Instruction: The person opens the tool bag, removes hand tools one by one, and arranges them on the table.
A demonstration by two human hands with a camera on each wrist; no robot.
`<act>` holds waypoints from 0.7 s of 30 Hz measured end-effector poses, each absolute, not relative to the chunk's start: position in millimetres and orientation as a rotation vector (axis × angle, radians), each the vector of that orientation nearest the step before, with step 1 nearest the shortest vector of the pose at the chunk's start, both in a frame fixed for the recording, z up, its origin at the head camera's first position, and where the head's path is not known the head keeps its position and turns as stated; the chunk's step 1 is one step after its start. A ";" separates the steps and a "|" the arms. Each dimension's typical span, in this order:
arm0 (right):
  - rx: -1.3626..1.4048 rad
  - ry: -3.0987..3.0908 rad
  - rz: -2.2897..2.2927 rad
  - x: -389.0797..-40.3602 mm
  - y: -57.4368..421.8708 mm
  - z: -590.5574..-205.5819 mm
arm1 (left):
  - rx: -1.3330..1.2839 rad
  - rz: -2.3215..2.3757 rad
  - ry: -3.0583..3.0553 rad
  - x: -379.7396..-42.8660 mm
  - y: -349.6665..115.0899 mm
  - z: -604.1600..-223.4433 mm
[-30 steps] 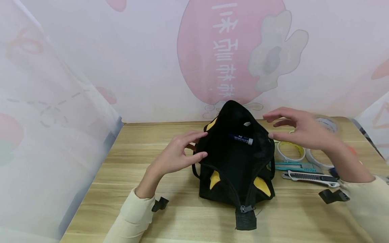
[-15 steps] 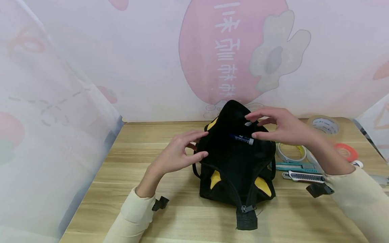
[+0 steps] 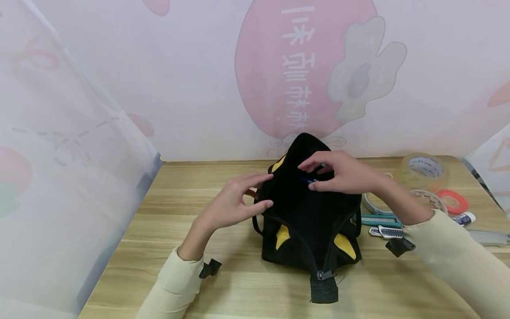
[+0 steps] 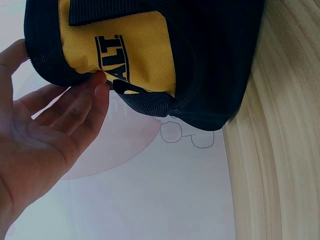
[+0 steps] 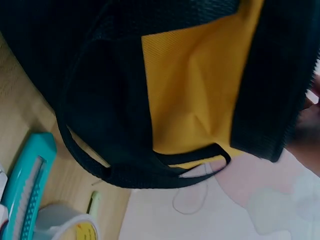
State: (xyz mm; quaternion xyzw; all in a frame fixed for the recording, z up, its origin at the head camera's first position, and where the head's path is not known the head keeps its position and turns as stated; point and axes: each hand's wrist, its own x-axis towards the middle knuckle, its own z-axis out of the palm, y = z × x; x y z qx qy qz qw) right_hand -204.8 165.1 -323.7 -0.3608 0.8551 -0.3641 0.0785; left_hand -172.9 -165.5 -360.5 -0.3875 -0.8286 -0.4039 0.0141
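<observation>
An unzipped black and yellow tool bag (image 3: 288, 248) stands on the wooden table, its mouth wide. My left hand (image 3: 235, 201) holds its left rim, with the fingers (image 4: 90, 102) against the yellow outer panel and the thumb at the rim's other side. Over the mouth, my right hand (image 3: 346, 173) reaches in from the right, fingers loosely bent and thumb apart. A dark blue tube (image 3: 307, 180) lies inside the bag, partly covered by that hand. In the right wrist view the bag's wall hides most of the right hand (image 5: 305, 140).
Right of the bag lie a teal utility knife (image 3: 376, 220) and a white and black one (image 3: 386, 232). Tape rolls sit behind, including a clear roll (image 3: 424, 170) and a red one (image 3: 454, 201). A glue stick (image 3: 465, 218) and a grey flat tool (image 3: 488, 238) lie farther right.
My right hand has moved left from beside the bag's right rim to over its mouth, now covering part of the blue tube. The left hand has stayed at the left rim.
</observation>
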 end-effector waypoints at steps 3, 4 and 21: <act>-1.061 2.556 -1.050 -209.1 160.0 -328.9 | -1.215 -1.257 -2.577 -172.8 -164.7 -360.9; -1.065 2.562 -1.029 -211.0 158.6 -330.8 | -1.218 -1.257 -2.576 -172.8 -164.5 -360.9; -1.017 2.547 -0.721 -236.7 135.3 -358.8 | -1.221 -1.254 -2.565 -171.8 -164.9 -361.3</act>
